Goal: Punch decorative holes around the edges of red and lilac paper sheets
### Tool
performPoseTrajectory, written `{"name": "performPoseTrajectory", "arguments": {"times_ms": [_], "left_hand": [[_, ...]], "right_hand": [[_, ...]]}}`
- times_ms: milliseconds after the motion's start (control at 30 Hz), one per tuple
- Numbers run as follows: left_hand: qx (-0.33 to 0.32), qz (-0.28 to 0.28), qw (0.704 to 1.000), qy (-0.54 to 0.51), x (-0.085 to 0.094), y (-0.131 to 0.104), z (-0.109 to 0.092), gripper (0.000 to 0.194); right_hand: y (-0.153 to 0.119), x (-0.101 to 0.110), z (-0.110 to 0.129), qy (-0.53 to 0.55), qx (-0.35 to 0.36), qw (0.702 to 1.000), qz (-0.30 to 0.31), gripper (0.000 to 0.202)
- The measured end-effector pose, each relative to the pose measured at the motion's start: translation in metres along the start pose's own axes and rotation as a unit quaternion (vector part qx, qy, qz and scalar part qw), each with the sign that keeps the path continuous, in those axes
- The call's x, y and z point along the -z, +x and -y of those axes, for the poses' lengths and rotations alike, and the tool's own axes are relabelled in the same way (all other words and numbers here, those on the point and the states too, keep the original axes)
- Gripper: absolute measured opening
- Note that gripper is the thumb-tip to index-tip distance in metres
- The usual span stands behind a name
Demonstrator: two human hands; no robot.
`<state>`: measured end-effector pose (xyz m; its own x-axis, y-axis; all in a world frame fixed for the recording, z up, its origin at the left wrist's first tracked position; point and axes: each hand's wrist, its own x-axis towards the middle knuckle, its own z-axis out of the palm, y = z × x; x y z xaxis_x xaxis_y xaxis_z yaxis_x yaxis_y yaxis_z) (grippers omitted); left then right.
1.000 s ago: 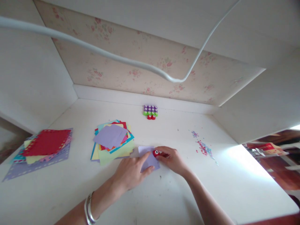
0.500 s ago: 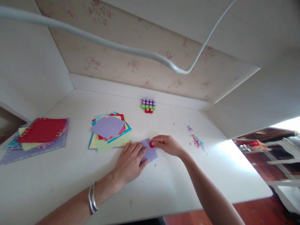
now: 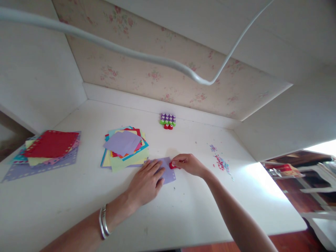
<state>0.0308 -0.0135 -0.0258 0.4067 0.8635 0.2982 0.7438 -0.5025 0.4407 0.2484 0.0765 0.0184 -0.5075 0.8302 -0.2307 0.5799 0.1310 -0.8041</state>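
Observation:
A small purple sheet of paper [image 3: 165,176] lies on the white tabletop, with tiny punched marks near its right edge. My left hand [image 3: 145,180] rests flat across its left part, fingers stretched out. At the sheet's right edge my right hand [image 3: 187,163] grips a small red craft punch [image 3: 172,165] between thumb and fingers. The punch's underside, and how far the paper sits in it, are hidden. Just left of the sheet is a loose pile of coloured papers [image 3: 128,154], topped by purple pieces.
Several purple, green and red punches [image 3: 168,120] stand in rows near the back wall. Tiny paper cut-outs [image 3: 222,162] are scattered at the right. Punched sheets [image 3: 52,145] are stacked at far left, a red one on top. A white cable [image 3: 147,57] crosses above.
The purple sheet has turned slightly under my left hand. My right hand and the red punch have shifted a little along its right edge. The whole view has tilted slightly.

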Motion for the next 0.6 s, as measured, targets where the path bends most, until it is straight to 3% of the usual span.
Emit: {"name": "performPoseTrajectory", "arguments": {"times_ms": [600], "left_hand": [[-0.007, -0.001, 1.0, 0.007, 0.0, -0.0003, 0.0016, 0.036]], "right_hand": [[0.0027, -0.001, 0.0057, 0.025, -0.02, 0.999, 0.018, 0.024]]}}
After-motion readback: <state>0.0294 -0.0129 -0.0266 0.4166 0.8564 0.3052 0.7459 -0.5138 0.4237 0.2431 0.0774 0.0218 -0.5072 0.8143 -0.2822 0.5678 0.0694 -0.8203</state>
